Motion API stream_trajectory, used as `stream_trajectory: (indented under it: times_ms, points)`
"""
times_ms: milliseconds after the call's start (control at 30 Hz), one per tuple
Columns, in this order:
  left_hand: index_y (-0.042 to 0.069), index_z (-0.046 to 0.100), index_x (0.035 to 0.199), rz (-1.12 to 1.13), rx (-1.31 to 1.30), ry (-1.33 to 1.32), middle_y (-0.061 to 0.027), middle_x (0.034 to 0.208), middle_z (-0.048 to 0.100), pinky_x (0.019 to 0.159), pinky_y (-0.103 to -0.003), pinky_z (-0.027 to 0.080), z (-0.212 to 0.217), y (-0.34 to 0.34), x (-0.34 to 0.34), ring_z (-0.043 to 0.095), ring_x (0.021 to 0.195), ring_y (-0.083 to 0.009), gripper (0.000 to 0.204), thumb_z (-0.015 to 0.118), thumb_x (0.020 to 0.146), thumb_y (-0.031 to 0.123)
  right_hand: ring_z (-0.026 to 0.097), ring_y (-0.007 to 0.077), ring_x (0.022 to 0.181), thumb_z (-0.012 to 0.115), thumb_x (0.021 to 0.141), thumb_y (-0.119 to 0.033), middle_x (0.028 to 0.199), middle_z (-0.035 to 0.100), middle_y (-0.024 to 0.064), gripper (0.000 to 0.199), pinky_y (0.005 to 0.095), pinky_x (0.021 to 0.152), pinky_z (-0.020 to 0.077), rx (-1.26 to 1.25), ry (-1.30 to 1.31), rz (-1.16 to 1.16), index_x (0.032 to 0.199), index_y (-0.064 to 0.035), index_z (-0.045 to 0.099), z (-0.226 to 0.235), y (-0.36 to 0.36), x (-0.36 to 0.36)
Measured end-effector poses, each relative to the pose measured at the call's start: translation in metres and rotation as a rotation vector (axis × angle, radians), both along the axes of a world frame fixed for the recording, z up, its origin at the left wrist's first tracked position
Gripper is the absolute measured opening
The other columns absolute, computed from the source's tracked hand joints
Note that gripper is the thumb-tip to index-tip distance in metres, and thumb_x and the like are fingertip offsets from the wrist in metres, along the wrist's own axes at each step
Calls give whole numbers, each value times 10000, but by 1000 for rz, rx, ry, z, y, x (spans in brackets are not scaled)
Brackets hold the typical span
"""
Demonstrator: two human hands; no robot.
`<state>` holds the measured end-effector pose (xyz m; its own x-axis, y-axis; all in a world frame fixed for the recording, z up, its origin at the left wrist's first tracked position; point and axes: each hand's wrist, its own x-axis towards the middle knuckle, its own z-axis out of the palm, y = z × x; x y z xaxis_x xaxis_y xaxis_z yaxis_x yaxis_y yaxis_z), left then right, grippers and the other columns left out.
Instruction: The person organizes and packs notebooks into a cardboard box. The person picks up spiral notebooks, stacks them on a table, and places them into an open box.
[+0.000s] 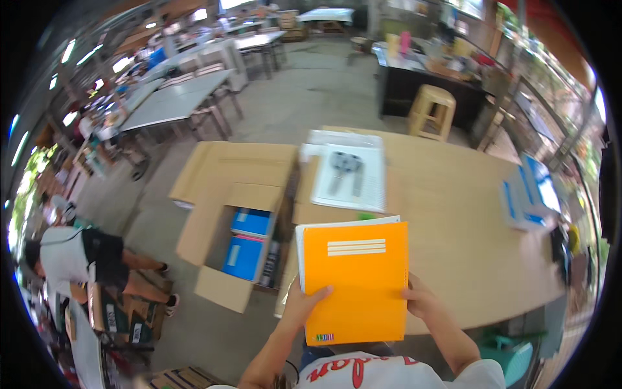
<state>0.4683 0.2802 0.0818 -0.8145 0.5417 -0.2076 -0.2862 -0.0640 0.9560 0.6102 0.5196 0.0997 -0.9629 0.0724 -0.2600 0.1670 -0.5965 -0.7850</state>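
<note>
Both of my hands grip an orange notebook [356,279] with white label lines, held upright in front of me. White edges of paper or another notebook show behind its top and left side. My left hand [306,303] is closed on the left edge, thumb across the cover. On the right edge, my right hand [420,298] is closed with its fingers mostly hidden behind. Beyond the notebook, a dark-handled pair of scissors [346,165] rests on a white spiral-bound pad [370,188] on the table. To the left, an open cardboard box [206,223] holds blue notebooks [244,258].
The tan table [453,194] extends right, where blue-and-white packs [531,191] stand near its edge. A yellow stool [433,107] sits past the far side. At left, a person [84,256] bends over boxes [123,311]. A teal chair or bin [516,356] is at lower right.
</note>
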Motion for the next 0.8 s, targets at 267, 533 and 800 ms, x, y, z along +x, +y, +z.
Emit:
stream_trajectory:
  times_ms: [267, 533, 800]
  points:
    - [-6, 412, 1265, -830, 40, -128, -121, 1248, 551, 972, -323, 410, 44, 216, 167, 525, 1144, -186, 498, 652, 886, 211, 613, 259, 1061, 729, 763, -30, 1182, 600, 144, 560, 413, 839, 545, -277, -12, -616, 1265, -10, 483, -89, 129, 270]
    - [-29, 495, 1259, -1012, -161, -174, -104, 1163, 607, 892, -317, 478, 36, 320, 252, 590, 1031, -160, 455, 623, 920, 246, 650, 253, 977, 755, 764, -131, 1168, 616, 132, 539, 372, 822, 558, -453, 118, -860, 1236, -9, 525, -108, 154, 389]
    - [-38, 530, 1198, -1106, -103, -221, -83, 1079, 631, 834, -297, 491, 45, 360, 246, 598, 965, -139, 342, 538, 961, 208, 666, 276, 969, 726, 790, -130, 1137, 637, 165, 494, 407, 799, 572, -531, 389, -876, 1222, 15, 535, -144, 179, 374]
